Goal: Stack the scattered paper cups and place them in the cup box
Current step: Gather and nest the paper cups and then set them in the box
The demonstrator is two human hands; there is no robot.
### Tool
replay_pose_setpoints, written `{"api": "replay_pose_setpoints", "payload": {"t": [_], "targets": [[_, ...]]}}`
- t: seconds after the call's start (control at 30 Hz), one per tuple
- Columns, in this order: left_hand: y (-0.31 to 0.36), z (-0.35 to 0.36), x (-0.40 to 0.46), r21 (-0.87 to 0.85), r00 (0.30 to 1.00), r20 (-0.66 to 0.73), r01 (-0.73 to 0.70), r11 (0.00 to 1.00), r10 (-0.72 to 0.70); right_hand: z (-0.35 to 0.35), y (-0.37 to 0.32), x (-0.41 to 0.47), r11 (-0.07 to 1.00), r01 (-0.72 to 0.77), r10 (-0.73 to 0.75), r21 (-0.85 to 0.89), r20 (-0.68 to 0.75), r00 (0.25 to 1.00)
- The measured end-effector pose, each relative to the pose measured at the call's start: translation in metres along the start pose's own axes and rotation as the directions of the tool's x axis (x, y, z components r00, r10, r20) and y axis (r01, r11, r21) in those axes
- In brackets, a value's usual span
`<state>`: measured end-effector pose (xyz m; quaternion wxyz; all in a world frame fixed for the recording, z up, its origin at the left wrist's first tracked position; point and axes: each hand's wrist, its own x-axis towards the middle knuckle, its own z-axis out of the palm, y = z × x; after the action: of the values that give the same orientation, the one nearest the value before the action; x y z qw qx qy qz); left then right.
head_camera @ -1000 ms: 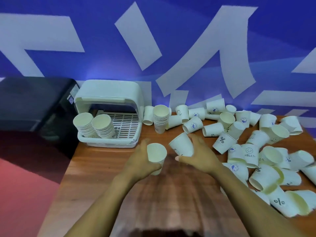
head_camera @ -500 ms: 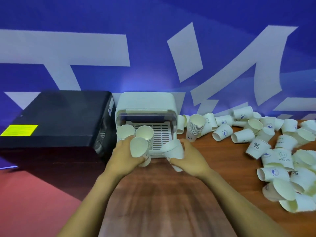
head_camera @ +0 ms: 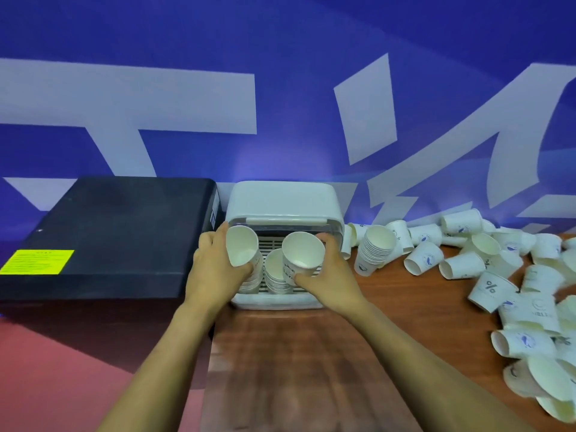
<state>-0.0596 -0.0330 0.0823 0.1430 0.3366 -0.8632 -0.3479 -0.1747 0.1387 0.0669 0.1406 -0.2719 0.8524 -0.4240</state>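
Hands [head_camera: 218,269] w/ cups [head_camera: 241,247] now over box [head_camera: 282,198]

A paper cup [head_camera: 492,290] on the table bears a "%" sign.

cup box [head_camera: 282,199] mouth crowded by two cup stacks [head_camera: 276,277], black case [head_camera: 103,238] hard left, bare table [head_camera: 305,363] in front

A white paper cup [head_camera: 241,246] tilts in the left hand [head_camera: 215,269], mouth toward the camera; a second cup [head_camera: 302,255] tilts in the right hand [head_camera: 327,275]. Between and behind the hands sits the white cup box [head_camera: 282,201], holding stacked cups [head_camera: 276,274]. Right of the right hand stands another stack [head_camera: 372,254], then scattered cups [head_camera: 461,265] lying on their sides.
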Motion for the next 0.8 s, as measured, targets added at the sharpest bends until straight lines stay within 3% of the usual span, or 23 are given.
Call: {"api": "replay_pose_setpoints", "payload": {"t": [0.17,0.4,0.67,0.8], "targets": [[-0.006,0.007,0.011,0.027,1.000,-0.025,0.012,1.000,-0.012,0.021,0.000,0.015,0.999,0.031,-0.030,0.012,-0.050,0.998],[-0.022,0.029,0.022,0.096,0.994,0.057,0.092,0.991,-0.098,0.036,0.016,0.025,1.000,-0.009,0.008,-0.009,-0.019,1.000],[-0.036,0.054,0.023,0.169,0.957,0.225,0.148,0.975,-0.184,0.048,0.047,0.028,0.985,-0.068,0.099,-0.161,0.189,0.977],[-0.039,0.055,0.021,0.081,0.955,0.235,0.165,0.983,-0.180,0.046,0.052,0.028,0.978,-0.086,0.130,-0.191,0.231,0.964]]}}
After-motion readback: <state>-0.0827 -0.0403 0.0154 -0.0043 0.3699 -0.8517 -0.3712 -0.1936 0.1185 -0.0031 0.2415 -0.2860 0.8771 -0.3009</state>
